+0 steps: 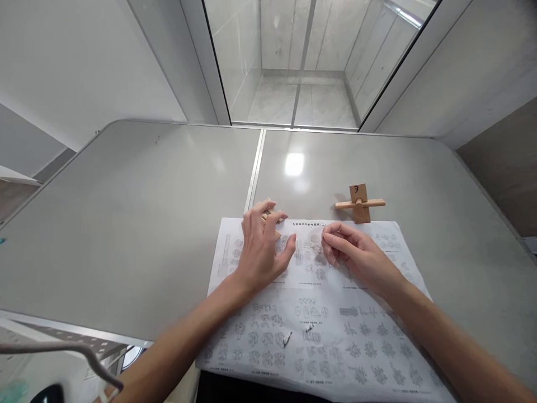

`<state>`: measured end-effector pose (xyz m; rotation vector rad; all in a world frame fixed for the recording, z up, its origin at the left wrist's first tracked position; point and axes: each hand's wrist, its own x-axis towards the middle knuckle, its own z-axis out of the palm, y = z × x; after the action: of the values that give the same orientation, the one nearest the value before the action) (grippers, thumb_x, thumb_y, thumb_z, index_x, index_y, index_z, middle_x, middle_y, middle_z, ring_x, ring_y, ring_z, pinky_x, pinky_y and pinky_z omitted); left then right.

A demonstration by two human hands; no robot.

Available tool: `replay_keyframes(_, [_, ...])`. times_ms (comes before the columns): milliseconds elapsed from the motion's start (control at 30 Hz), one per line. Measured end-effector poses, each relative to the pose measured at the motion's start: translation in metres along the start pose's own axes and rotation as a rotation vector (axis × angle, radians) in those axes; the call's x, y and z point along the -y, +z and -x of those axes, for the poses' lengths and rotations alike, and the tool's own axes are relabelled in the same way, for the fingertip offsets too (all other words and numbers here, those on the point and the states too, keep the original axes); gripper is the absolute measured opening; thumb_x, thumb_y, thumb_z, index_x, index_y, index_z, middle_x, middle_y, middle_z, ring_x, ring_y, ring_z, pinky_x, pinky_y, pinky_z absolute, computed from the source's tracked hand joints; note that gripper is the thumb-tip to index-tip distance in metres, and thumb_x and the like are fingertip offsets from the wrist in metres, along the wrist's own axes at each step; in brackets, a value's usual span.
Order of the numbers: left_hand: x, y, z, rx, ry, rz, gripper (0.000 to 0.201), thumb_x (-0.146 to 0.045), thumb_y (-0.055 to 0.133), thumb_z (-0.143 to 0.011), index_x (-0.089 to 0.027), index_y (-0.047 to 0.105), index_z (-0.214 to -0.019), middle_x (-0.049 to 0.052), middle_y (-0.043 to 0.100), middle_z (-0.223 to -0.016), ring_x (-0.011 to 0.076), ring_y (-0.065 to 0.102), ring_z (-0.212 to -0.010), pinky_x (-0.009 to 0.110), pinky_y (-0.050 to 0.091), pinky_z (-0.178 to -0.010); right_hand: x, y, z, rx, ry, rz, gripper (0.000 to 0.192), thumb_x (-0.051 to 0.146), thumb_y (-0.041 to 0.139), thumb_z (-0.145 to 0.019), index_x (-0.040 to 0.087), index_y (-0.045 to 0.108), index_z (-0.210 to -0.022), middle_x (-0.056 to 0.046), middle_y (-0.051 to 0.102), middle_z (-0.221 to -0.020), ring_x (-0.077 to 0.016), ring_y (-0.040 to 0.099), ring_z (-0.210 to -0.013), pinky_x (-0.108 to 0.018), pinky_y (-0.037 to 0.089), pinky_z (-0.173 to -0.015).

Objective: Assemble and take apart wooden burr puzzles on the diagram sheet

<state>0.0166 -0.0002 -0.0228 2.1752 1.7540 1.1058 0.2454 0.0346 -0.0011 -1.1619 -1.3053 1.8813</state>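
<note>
Left hand (263, 251) spread over wooden piece (271, 219); right hand (354, 253) loosely curled on sheet (335, 330).

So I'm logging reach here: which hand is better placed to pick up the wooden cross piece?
Right hand: the wooden cross piece stands just beyond its fingers; the left hand is farther off.

Two hands (262, 252), one printed sheet (327, 330), one wooden puzzle (359, 204).

Both bare forearms reach forward. The left hand (262, 246) lies palm down, fingers spread and slightly curled. The right hand (356, 254) is loosely curled, fingertips pinched together.
</note>
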Motion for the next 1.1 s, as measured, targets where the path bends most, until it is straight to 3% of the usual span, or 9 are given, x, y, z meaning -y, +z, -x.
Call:
replay_keyframes(367, [0.009,0.004,0.002,0.185,0.005,-0.106,0.056,-0.029,0.066,-0.1,-0.023,0.042,-0.15,0.023,0.03,-0.171,0.0413,0.025,-0.161,0.065,0.034,-0.124,0.001,0.0,0.0,-0.004,0.0,0.0,0.03,0.053,0.073,-0.099,0.025,0.065,-0.091,0.001,0.058,-0.076,-0.0157,0.05,-0.067,-0.032,0.046,-0.07])
replay_keyframes(800, [0.011,0.008,0.006,0.176,-0.023,-0.083,0.056,-0.032,0.068,-0.099,-0.024,0.046,-0.15,0.02,0.024,-0.175,0.0467,0.009,-0.166,0.073,0.033,-0.124,0.001,0.0,0.0,-0.014,0.002,0.016,0.032,0.055,0.074,-0.097,0.025,0.065,-0.091,0.0,0.06,-0.076,-0.0154,0.051,-0.066,-0.032,0.048,-0.069])
replay_keyframes(1100, [0.008,0.004,0.003,0.203,0.02,-0.081,0.045,-0.03,0.068,-0.099,-0.025,0.051,-0.14,0.019,0.038,-0.166,0.0413,0.031,-0.158,0.067,0.04,-0.121,0.003,0.001,-0.001,-0.012,-0.004,0.023,0.034,0.056,0.074,-0.096,0.025,0.065,-0.089,0.001,0.059,-0.074,-0.0152,0.051,-0.065,-0.032,0.048,-0.068])
